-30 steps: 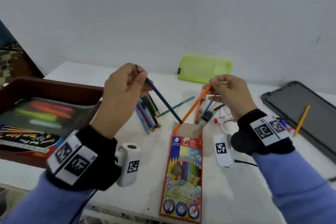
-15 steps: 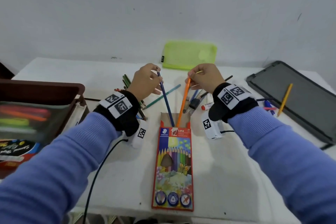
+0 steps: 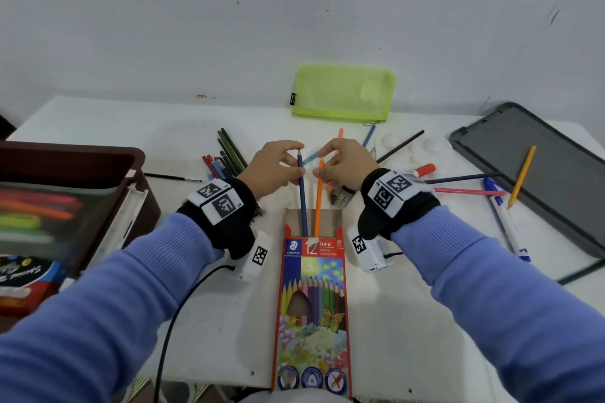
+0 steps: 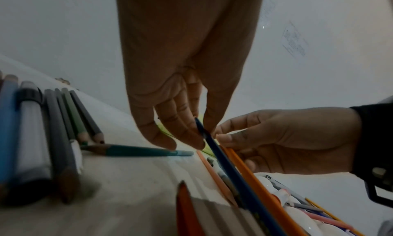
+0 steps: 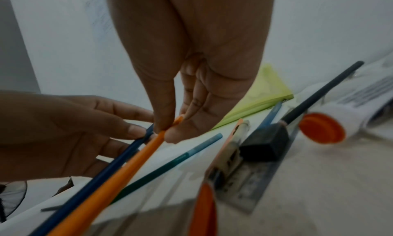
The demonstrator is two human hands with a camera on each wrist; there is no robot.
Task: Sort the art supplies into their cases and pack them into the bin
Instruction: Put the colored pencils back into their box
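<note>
A pencil box [image 3: 312,298] lies flat on the white bench [image 3: 409,321], right in front of the person, with its flap open at the far end. Two pencils stick out of that open end, side by side. The left hand [image 3: 273,170] pinches the top of the blue pencil [image 3: 302,193] with its fingers [image 4: 187,135] and thumb. The right hand [image 3: 347,167] pinches the top of the orange pencil [image 3: 318,196] the same way. Both pencil tips are down inside the box. The two hands are close together, almost touching.

More pencils [image 3: 226,157] lie in a bunch on the bench to the left of the hands. A brown bin [image 3: 131,167] sits at the left edge. A green pouch [image 3: 343,95] leans by the wall at the back. On the right are a gray tray [image 3: 540,180] with a yellow pencil [image 3: 523,175] on it, and a white marker [image 3: 505,219] beside it.
</note>
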